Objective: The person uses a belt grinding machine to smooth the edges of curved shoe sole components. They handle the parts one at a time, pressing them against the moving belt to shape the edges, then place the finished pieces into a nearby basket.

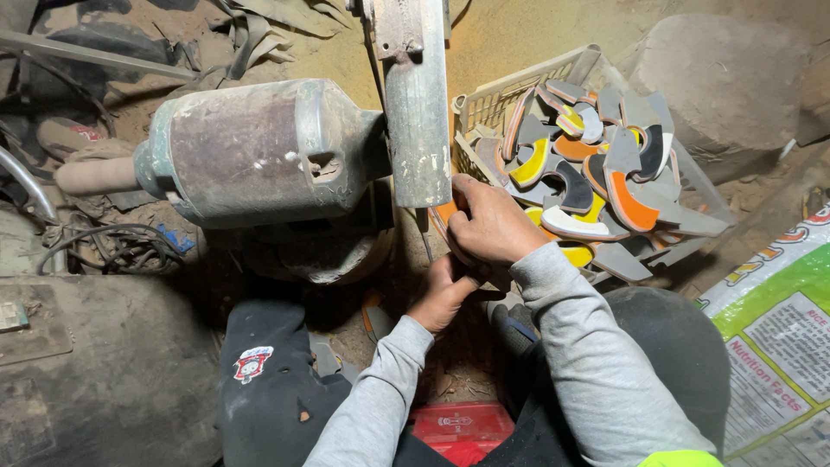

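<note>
Both hands close their grip on one curved orange-edged piece: the right hand from above, the left hand from below. The piece is pressed against the grey sanding belt, just beside the basket full of similar coloured pieces.

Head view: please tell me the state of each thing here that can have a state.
Basket: tilted, full of curved pieces.
Curved pieces: piled loosely, overlapping.
Orange piece: held by both hands, against the belt.
Belt: motion cannot be told.
Left hand: gripping from below.
Right hand: pressing on top.
</note>
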Demonstrator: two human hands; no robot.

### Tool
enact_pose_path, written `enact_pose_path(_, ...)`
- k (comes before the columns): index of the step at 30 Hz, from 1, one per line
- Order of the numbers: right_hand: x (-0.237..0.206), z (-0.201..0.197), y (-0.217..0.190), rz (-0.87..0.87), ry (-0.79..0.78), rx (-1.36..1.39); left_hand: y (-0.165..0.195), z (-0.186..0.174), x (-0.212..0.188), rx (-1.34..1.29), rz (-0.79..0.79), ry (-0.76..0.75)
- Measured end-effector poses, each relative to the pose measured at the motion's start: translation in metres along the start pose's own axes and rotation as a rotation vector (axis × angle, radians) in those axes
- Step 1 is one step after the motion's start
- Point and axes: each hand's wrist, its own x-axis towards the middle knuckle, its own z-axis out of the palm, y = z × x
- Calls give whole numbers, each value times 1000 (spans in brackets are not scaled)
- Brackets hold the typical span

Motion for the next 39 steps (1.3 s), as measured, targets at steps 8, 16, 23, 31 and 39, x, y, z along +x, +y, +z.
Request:
enact_pose_path(8,4,4,5,-4,31,18,11,-8,-5,-61,-32,-61)
enact_pose_path(16,7,8,8,31,44,4,25,-11,-10,-81,-51,-34)
enact_pose_path(23,9,10,10,41,58,1,42,-8,-15,-167,-85,-41)
enact_pose_path(31,11,11,6,75,80,8,58,-3,-18,-335,-156,-47)
enact_pose_path(39,15,12,7,68,101,20,56,-6,-18,-346,-241,44)
